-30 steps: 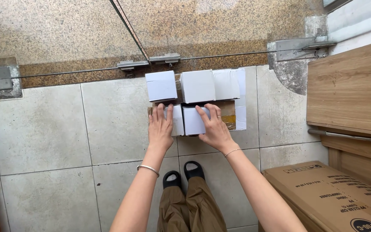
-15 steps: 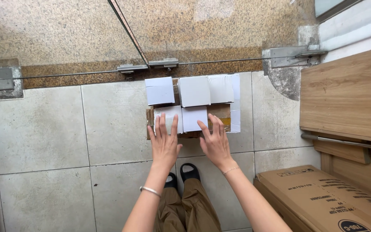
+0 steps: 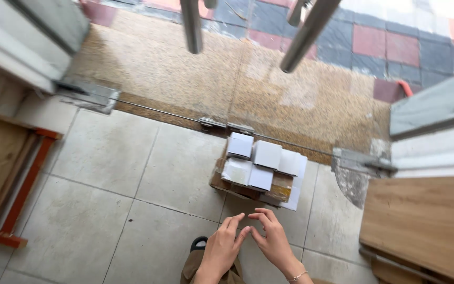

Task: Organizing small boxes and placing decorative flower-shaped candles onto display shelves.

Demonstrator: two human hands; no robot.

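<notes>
- The left hand (image 3: pixel 222 250) hangs low over the pale tiled floor (image 3: pixel 106 158), fingers (image 3: pixel 233 222) loosely spread and gripping nothing.
- The right hand (image 3: pixel 274 242) is just beside it, fingers (image 3: pixel 262 214) slightly curled, empty too; the two hands' fingertips nearly meet.
- Beyond the fingertips, clear of both hands, a brown cardboard box (image 3: pixel 248 190) sits on the floor with small white square cartons (image 3: pixel 261 158) stacked on top.
- Past the box runs a metal door track (image 3: pixel 174 114).
- Right of the right hand's fingers stands a wooden board (image 3: pixel 426 221).
</notes>
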